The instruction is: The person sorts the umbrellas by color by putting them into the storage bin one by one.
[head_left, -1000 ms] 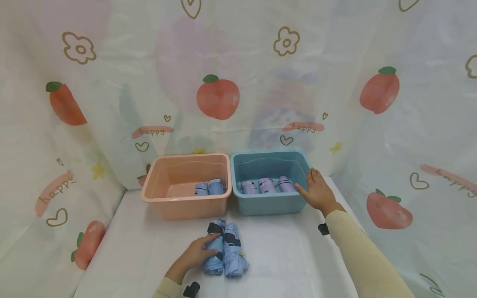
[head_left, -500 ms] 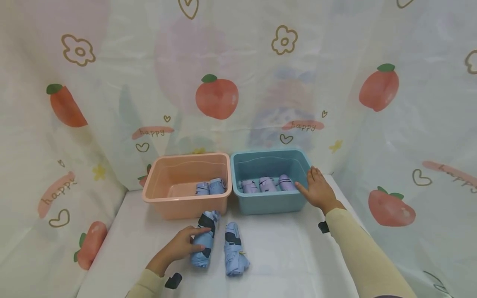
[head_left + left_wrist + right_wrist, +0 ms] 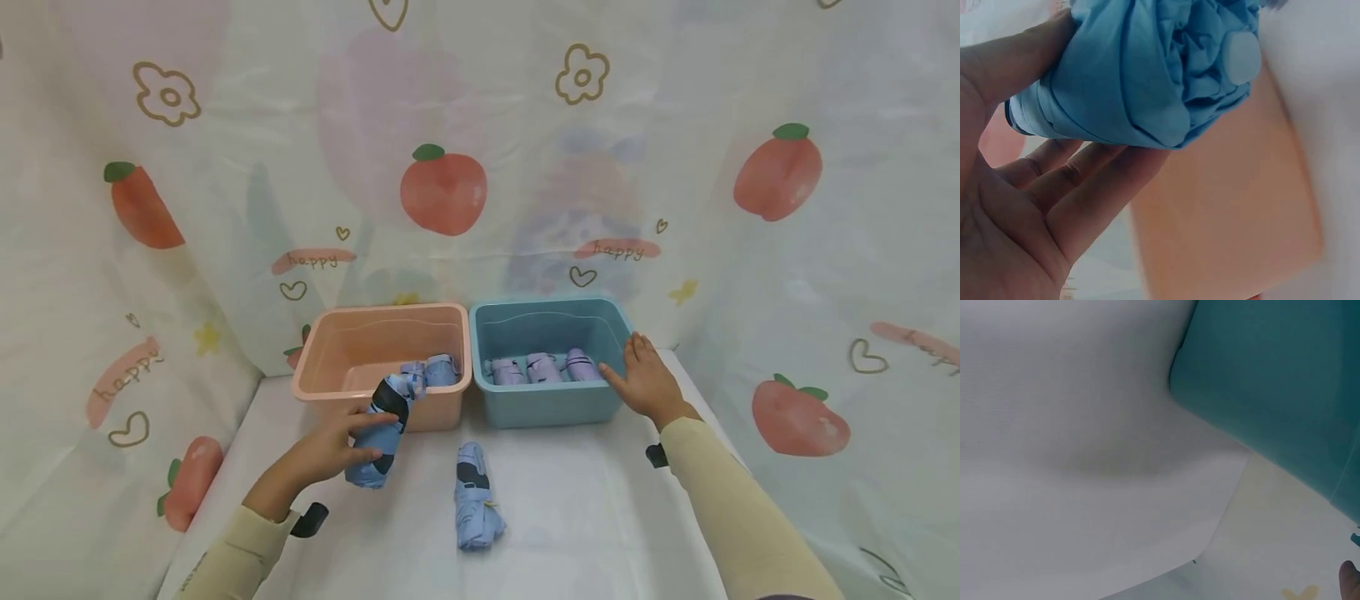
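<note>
My left hand [image 3: 324, 450] holds a blue folded umbrella [image 3: 378, 433] between thumb and fingers, tilted, in front of the peach bin [image 3: 438, 414]. Close up in the left wrist view, the umbrella [image 3: 1122, 69] shows bunched fabric and a pale round end. A second blue folded umbrella [image 3: 476, 508] lies on the table. My right hand [image 3: 651, 387] has its fingers extended at the right rim of the teal bin [image 3: 551, 410]. Only a fingertip [image 3: 1350, 581] of it shows in the right wrist view.
Several purple rolled bundles, such as the middle one [image 3: 543, 367], lie in the teal bin. Inside the peach bin are two blue ones, the right one [image 3: 442, 372] beside another partly covered by the held umbrella. A printed curtain [image 3: 517, 192] encloses the white table [image 3: 585, 517].
My left hand has carried one blue umbrella from beside the other, leftward and then up toward the peach bin. My right hand stays at the teal bin's rim.
</note>
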A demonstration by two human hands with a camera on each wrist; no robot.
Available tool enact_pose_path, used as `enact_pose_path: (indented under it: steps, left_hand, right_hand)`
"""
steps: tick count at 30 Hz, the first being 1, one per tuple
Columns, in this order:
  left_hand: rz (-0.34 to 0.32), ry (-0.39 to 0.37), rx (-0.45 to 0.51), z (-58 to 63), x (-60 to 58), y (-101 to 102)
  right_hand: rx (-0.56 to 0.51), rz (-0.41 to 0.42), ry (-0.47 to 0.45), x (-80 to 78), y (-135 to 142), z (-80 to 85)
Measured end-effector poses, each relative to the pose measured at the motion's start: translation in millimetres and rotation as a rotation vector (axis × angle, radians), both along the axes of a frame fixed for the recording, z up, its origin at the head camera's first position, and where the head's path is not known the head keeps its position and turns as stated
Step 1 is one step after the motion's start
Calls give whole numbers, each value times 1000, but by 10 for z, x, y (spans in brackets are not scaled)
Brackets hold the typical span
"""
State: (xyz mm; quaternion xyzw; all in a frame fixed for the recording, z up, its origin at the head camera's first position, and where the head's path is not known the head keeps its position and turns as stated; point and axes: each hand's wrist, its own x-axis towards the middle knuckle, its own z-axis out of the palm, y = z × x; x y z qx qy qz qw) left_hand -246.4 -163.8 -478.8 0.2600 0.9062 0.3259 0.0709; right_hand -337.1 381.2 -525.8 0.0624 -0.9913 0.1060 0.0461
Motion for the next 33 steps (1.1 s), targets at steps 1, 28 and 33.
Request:
enact_pose_path:
  steps: [1,28,33]
  left_hand:
    - [-7,15,-8,55,-25,-11]
    - [-58,63,-204,603,-1528,-298]
    - [-61,1,-231,489,-1687,-283]
  right_hand:
    - [0,1,1,4,11,5]
    - [-18,31,8,7,52,19]
    - [-28,33,12,38,37,0]
